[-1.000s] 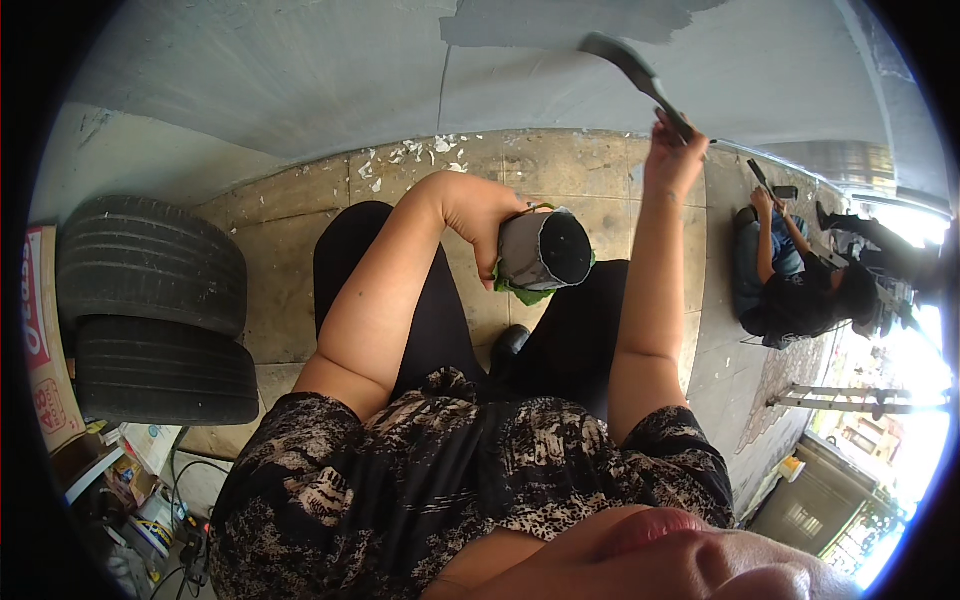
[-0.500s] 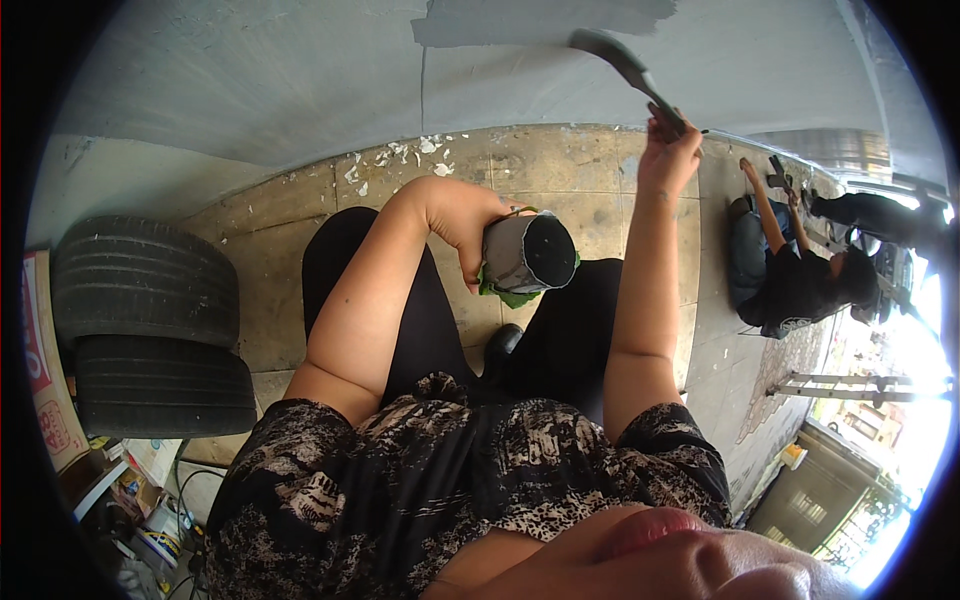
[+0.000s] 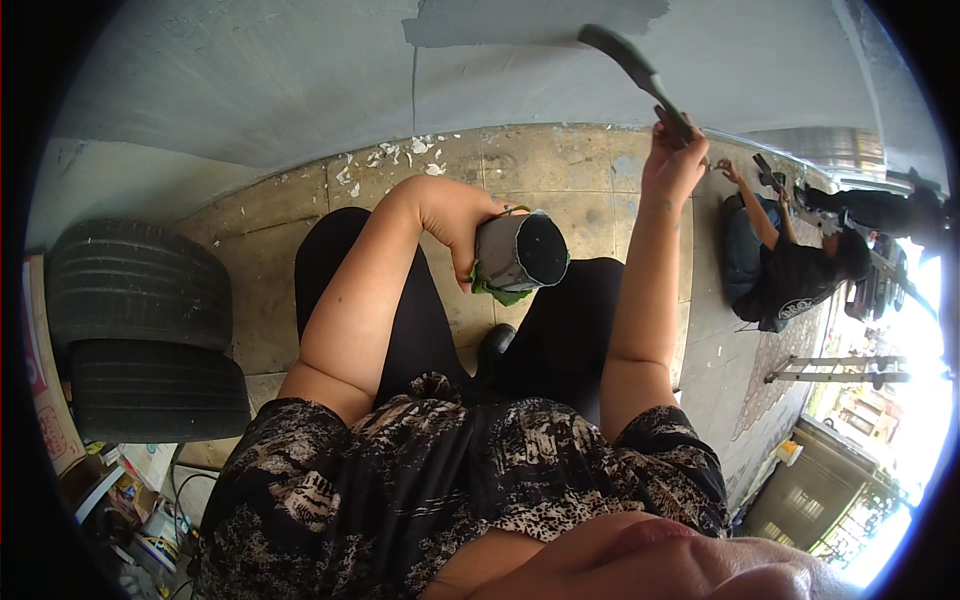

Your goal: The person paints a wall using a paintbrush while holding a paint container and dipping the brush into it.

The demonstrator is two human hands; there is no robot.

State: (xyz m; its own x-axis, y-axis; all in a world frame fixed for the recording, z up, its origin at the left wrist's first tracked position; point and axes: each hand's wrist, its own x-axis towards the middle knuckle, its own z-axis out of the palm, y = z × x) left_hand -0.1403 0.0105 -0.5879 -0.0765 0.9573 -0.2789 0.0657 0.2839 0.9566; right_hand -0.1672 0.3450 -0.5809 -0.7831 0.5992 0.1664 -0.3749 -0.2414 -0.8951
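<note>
My right hand point(image 3: 675, 165) is raised toward the wall, fingers closed round the handle of a dark paintbrush point(image 3: 632, 66). The brush head points up and left, against or close to the grey wall point(image 3: 300, 85); I cannot tell if it touches. Just left of it lies a darker grey painted patch point(image 3: 530, 24). Over my knees, my left hand point(image 3: 455, 225) grips a paint-smeared grey can point(image 3: 498, 252) from its left side. The can is tilted, its dark mouth facing right. Something green and crumpled point(image 3: 510, 296) sticks out under it, between can and palm.
White paint flakes point(image 3: 390, 155) litter the tiled floor point(image 3: 570, 190) along the wall. Two stacked tyres point(image 3: 140, 285) stand at left, above assorted clutter point(image 3: 150, 500). At right another person point(image 3: 790, 260) in black sits low, near a ladder point(image 3: 840, 370) and a grey bin point(image 3: 815, 490).
The brush and my right hand have shifted slightly right along the wall. My left hand still holds the can. The other person's arm has reached a little toward the left.
</note>
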